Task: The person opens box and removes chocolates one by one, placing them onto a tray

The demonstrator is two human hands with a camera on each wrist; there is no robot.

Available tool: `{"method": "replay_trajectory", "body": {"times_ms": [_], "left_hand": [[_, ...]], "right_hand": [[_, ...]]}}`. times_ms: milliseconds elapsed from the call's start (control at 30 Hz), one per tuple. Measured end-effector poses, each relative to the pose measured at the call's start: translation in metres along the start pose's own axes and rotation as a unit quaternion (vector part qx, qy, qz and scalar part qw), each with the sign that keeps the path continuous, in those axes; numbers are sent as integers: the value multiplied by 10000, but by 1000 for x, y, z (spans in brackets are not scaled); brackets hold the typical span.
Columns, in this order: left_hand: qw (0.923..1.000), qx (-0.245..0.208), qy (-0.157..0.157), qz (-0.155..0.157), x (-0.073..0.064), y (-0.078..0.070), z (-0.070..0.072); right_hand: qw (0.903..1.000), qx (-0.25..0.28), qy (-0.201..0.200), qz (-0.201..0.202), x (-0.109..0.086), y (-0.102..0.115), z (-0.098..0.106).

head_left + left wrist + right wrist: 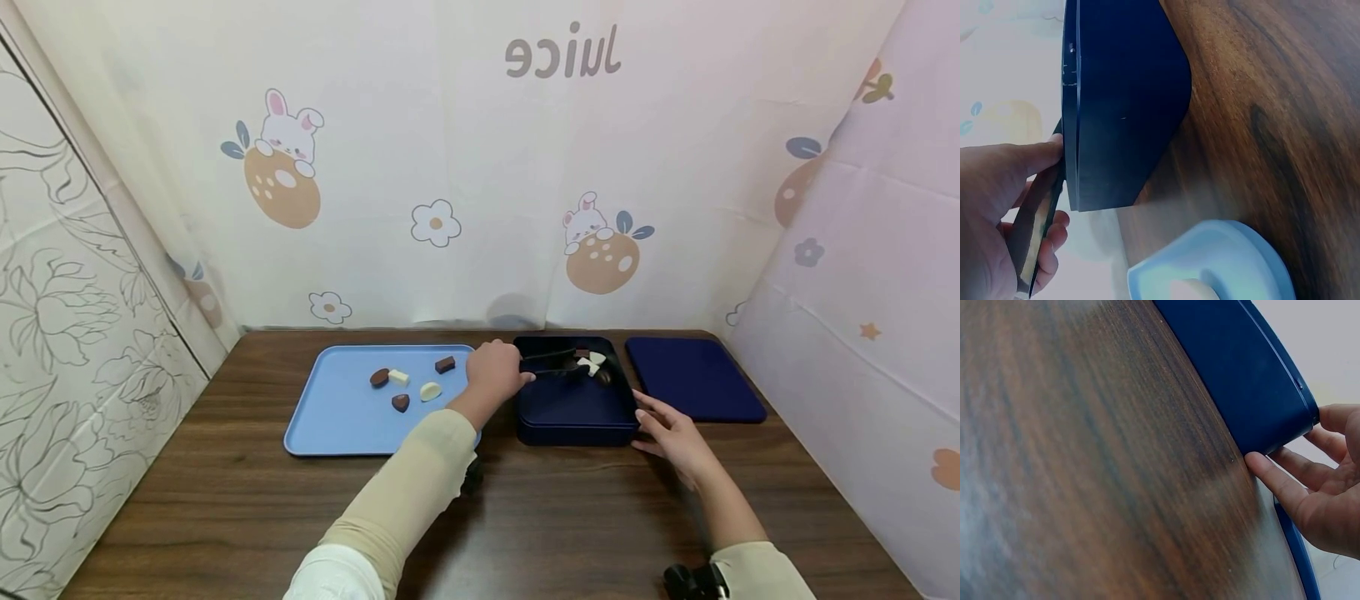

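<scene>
A pair of black tongs [549, 357] is held in my left hand [495, 371], whose thumb and fingers grip its arms above the left side of a dark navy box [577, 435]. The tong tips reach in among white and dark chocolates [592, 363] at the box's back right; whether they pinch a piece I cannot tell. In the left wrist view the thumb presses the tongs [1038, 219] close to the box rim. My right hand [675, 437] touches the box's right side, fingers extended, as the right wrist view also shows at the box corner [1272, 419].
Left of the box lies a light blue tray [330, 425] bearing several chocolates, among them a dark heart [401, 403] and a white oval piece [431, 391]. A flat navy lid [697, 379] is at the right on the wooden table [570, 517]. A printed curtain [465, 150] hangs behind.
</scene>
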State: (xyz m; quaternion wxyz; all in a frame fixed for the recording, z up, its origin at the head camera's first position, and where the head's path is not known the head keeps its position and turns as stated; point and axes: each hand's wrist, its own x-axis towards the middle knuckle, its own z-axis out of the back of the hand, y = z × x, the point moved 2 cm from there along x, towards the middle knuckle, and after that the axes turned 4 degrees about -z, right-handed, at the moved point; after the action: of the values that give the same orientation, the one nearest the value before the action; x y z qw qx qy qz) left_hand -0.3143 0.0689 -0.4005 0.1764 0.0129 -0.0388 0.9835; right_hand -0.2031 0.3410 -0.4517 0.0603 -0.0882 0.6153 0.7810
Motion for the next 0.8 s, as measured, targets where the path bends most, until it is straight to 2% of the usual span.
{"method": "replay_trajectory", "body": {"times_ms": [167, 467, 800], "left_hand": [[9995, -201, 83, -226, 1, 6, -2], [9974, -343, 359, -516, -1, 11, 7], [9963, -356, 224, -743, -3, 15, 4]], "right_hand": [[10000, 14, -14, 29, 1, 0, 1], [10000, -14, 15, 48, 2, -1, 1], [10000, -41, 5, 35, 2, -2, 1]]}}
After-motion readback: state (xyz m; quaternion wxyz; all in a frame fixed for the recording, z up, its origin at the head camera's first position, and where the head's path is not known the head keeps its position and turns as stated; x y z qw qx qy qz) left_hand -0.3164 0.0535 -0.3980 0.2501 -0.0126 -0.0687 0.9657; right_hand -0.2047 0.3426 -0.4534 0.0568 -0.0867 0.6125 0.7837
